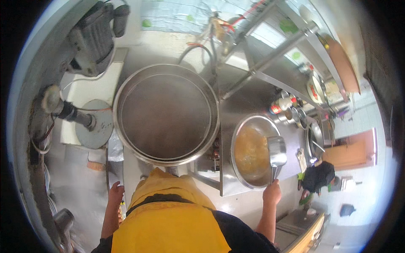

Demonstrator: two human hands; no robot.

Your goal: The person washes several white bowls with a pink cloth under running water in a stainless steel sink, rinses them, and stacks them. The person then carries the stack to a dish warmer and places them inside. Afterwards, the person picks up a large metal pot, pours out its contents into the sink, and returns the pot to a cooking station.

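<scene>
My right hand (272,191) grips the handle of a deep metal ladle (277,147). Its bowl hangs over the right side of a round metal basin (238,126). Cloudy yellow-brown liquid (250,148) lies in the basin, which stands on a stainless steel worktable (229,186). Directly before me is a large round metal pot (117,132), its inside dim and hazy, as with steam. My left hand (116,191) is low at my left side, its fingers loosely bent. Nothing shows in it, but its palm is hidden.
A motor unit (95,41) and a grey round plate with a post (95,129) stand left of the pot. Metal shelf framing (272,52) rises beyond the worktable. Jars and containers (286,107) sit at its far end. Another person in dark clothing (318,177) is at right.
</scene>
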